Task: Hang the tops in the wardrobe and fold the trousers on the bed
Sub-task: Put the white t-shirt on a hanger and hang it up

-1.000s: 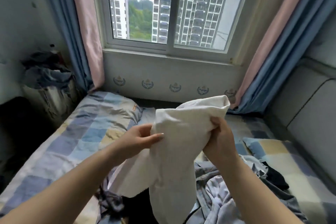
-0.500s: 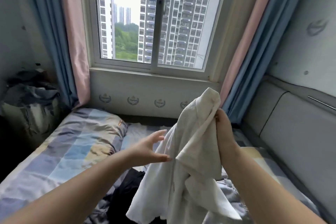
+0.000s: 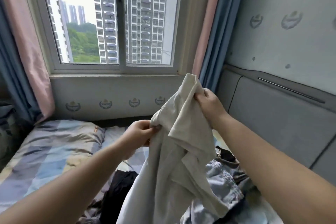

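A cream-white garment [image 3: 174, 151] hangs in the air over the bed, its lower part trailing down out of view. My right hand [image 3: 209, 103] grips its top edge up high, near the curtain. My left hand [image 3: 140, 132] pinches a fold of the same cloth lower down on the left. Under the garment lie a dark piece of clothing [image 3: 118, 189] and a grey-blue patterned one [image 3: 223, 183] in a heap on the bed [image 3: 45, 160]. No wardrobe shows in this view.
A checked blue, grey and yellow cover lies over the bed, with a pillow [image 3: 69, 136] near the window wall. A padded grey headboard [image 3: 276, 120] runs along the right. Pink and blue curtains [image 3: 27, 51] frame the window. Dark clutter [image 3: 7, 120] sits at far left.
My left hand, open and reaching half a second ago, now pinches the garment. My right hand has kept its grip while the cloth opened out. The view has turned right.
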A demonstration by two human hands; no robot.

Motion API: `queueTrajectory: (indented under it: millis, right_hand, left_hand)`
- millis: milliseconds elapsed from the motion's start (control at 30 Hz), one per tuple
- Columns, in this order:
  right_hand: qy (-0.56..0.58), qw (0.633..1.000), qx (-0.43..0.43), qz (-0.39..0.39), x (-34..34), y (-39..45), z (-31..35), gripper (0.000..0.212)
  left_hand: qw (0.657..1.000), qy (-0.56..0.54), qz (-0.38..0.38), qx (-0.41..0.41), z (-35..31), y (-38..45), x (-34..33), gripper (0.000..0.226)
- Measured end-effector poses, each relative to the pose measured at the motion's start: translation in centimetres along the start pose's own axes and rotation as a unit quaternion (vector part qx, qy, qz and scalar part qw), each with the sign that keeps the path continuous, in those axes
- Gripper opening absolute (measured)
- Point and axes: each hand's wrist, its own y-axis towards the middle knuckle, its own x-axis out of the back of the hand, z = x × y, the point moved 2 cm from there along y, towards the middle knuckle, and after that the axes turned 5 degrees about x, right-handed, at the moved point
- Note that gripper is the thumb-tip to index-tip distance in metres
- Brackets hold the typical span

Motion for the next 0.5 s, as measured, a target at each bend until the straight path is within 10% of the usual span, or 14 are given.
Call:
queueTrajectory:
  millis: [167,333,500]
  right_hand:
    - [-0.293,0.946,0.138,-0.016,0.2,-3.7,1.8,0.064]
    - [-0.364,0.866,0.343,-0.007,-2.0,-13.4,2.6,0.028]
    - [-0.452,0.875,0.166,0.051,-3.8,-19.0,-0.1,0.055]
  left_hand:
    - [0.992,-0.122,-0.012,0.017,-5.0,-0.8,0.2,0.019]
    - [0.974,-0.226,-0.019,0.018,-8.7,-0.4,-0.1,0.017]
    - [0.967,-0.255,0.008,0.017,-11.9,0.4,-1.7,0.018]
